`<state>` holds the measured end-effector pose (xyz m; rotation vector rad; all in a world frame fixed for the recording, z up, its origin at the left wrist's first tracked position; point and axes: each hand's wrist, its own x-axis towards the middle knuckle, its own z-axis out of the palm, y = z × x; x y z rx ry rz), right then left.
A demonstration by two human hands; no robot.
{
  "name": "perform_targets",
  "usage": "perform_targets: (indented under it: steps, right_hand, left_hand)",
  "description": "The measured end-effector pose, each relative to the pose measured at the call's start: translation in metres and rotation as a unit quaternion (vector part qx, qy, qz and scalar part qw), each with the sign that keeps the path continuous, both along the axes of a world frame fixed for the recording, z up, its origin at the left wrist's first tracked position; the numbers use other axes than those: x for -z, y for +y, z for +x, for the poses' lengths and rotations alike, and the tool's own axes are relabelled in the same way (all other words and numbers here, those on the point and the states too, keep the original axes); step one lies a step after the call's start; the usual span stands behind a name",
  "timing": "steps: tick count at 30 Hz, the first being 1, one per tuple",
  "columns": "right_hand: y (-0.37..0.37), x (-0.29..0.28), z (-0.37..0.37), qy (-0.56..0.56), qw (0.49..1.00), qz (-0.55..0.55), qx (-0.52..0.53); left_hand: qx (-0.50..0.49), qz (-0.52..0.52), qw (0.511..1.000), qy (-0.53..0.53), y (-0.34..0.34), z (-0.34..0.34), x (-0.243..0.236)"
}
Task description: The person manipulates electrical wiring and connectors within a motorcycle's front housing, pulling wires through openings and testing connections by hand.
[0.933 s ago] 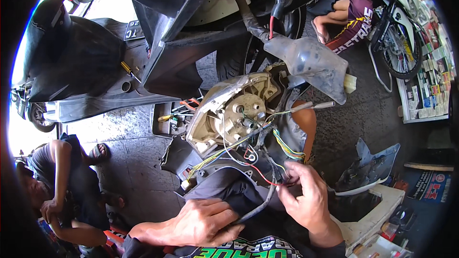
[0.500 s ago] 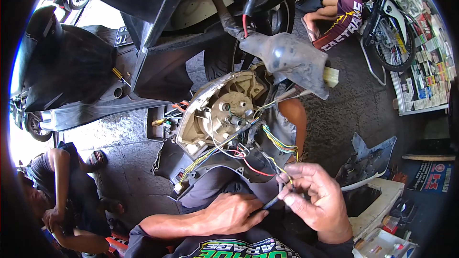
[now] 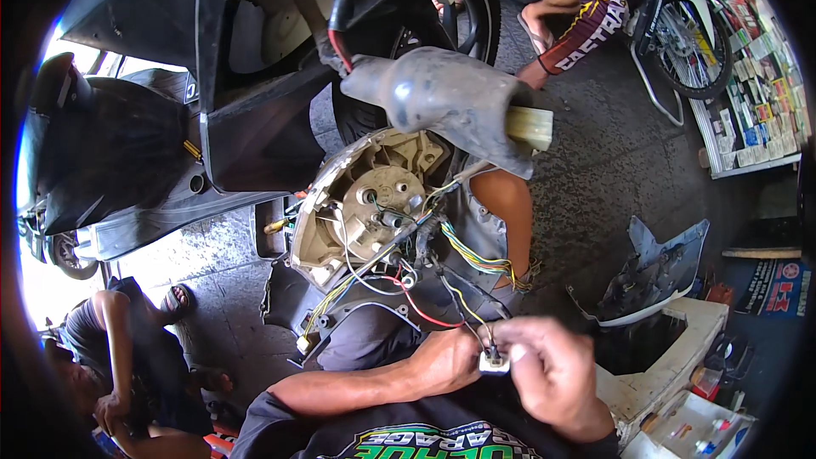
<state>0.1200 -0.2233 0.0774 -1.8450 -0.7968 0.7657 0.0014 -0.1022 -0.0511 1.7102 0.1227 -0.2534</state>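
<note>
My right hand [image 3: 557, 365] is closed at a white connector [image 3: 495, 362], thumb beside it, slightly blurred. Just left of it, my left hand [image 3: 455, 353] has curled fingers partly hidden behind the connector and its wires; what they grip is unclear. Yellow, black and red wires [image 3: 455, 314] run up from there into a beige headlamp housing [image 3: 382, 195], which lies on dark plastic panelling above my grey-trousered knee [image 3: 365, 340] and carries more coloured wiring.
A black scooter [image 3: 255, 119] and dusty grey cover [image 3: 438, 102] fill the top. One person [image 3: 110, 348] sits left; another [image 3: 595, 8] crouches upper right by a wheel [image 3: 688, 42]. A parts case [image 3: 752, 102], loose panel [image 3: 642, 268] and white box [image 3: 705, 327] are right.
The white connector has come up into view between my hands. My left hand has moved right toward my right hand. The view has shifted, with the grey cover appearing larger and further left.
</note>
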Motion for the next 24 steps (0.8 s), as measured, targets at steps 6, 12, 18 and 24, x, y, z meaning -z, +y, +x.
perform_targets:
  steps: [6,12,18,24]
  right_hand:
    - [0.015,0.030,0.036,-0.112,0.984,-0.089,0.111]
    - [0.017,0.030,0.051,-0.236,0.971,-0.046,0.011]
    - [0.012,-0.001,0.033,-0.089,0.995,-0.041,0.027]
    - [0.004,-0.007,0.036,0.023,0.993,-0.111,0.042]
  left_hand:
    - [0.028,0.073,0.997,0.004,0.006,0.006,-0.007]
    - [-0.011,0.078,0.995,-0.066,0.002,0.007,-0.008]
    - [-0.091,-0.087,0.988,-0.084,-0.022,0.020,-0.003]
    - [-0.026,-0.092,0.990,-0.108,-0.027,0.032,0.004]
